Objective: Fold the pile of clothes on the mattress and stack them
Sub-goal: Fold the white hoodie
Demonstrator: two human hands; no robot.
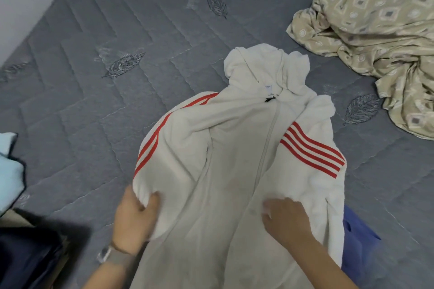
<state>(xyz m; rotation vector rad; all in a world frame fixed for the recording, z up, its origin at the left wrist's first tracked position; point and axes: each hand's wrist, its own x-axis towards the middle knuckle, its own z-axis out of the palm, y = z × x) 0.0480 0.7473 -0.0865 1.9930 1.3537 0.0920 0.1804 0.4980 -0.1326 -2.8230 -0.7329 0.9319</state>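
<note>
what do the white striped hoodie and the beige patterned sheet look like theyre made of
hoodie: looks like soft fleece or terry knit, matte and slightly fuzzy, with thick rounded folds; its red stripes look smoother. patterned sheet: looks like thin woven fabric, perhaps a cotton blend, with a faint sheen and fine crumpled creases.

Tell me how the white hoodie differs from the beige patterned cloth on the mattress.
The white hoodie is plain with red sleeve stripes; the beige patterned cloth bears diamond motifs. The hoodie lies spread out under both hands; the cloth lies crumpled and untouched. Both rest on the grey mattress.
</note>
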